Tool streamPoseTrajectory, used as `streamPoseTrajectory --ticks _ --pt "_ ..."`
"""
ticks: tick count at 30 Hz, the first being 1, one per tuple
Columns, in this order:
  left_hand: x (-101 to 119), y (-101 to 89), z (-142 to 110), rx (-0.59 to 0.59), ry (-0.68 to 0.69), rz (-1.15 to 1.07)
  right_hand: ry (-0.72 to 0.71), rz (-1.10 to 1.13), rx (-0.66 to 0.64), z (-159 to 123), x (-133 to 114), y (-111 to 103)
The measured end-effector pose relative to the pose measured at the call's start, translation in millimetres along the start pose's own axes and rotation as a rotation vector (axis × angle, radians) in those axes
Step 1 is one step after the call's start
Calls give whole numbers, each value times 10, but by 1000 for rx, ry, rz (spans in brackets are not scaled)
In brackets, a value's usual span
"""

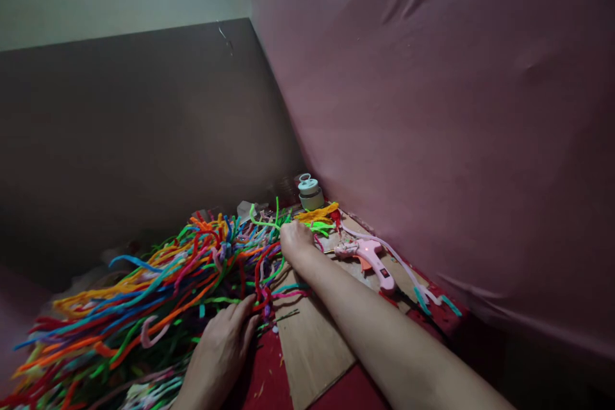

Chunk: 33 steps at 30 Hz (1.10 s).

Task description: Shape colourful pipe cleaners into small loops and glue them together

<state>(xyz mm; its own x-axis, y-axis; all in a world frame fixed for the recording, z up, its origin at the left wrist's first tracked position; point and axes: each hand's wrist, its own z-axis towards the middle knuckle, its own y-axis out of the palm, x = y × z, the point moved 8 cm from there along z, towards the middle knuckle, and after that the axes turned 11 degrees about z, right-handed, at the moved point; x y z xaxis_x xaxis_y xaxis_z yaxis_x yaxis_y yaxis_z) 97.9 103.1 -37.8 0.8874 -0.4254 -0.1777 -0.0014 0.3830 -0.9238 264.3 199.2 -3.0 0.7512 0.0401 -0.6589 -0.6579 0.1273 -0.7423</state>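
My left hand is low at the front edge of a heap of many-coloured pipe cleaners. Its thumb and forefinger close at the end of a red pipe cleaner. Farther back, my right hand is closed in a fist over the heap's right end. Its fingertips are turned away, so what it grips is hidden. Bright green pipe cleaners show beside that fist, and yellow ones lie just behind it. A pink glue gun rests to the right of my right hand.
Under my right forearm lies a wooden board on a red surface. A pale green container with a ring on top stands in the back corner. The pink wall covering rises close on the right, a dark panel behind.
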Motion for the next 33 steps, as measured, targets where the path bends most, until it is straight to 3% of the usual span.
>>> streamPoseTrajectory --ticks 6,12,15,18,26,33 --pt "32 -5 -9 -20 2 24 -16 -34 147 -113 -26 -167" --pt "154 -81 -33 -73 -22 59 -70 -62 305 -300 -103 -477" --pt "183 -107 -41 -67 -37 98 -220 -60 491 -439 -328 -667" --pt "214 -155 -82 -40 -50 156 -376 -44 552 -598 -623 -710" --pt "473 -355 -220 75 10 213 -619 -155 428 -772 -1360 -371" --pt "683 -271 -265 88 103 141 -713 -276 279 -611 -1864 35"
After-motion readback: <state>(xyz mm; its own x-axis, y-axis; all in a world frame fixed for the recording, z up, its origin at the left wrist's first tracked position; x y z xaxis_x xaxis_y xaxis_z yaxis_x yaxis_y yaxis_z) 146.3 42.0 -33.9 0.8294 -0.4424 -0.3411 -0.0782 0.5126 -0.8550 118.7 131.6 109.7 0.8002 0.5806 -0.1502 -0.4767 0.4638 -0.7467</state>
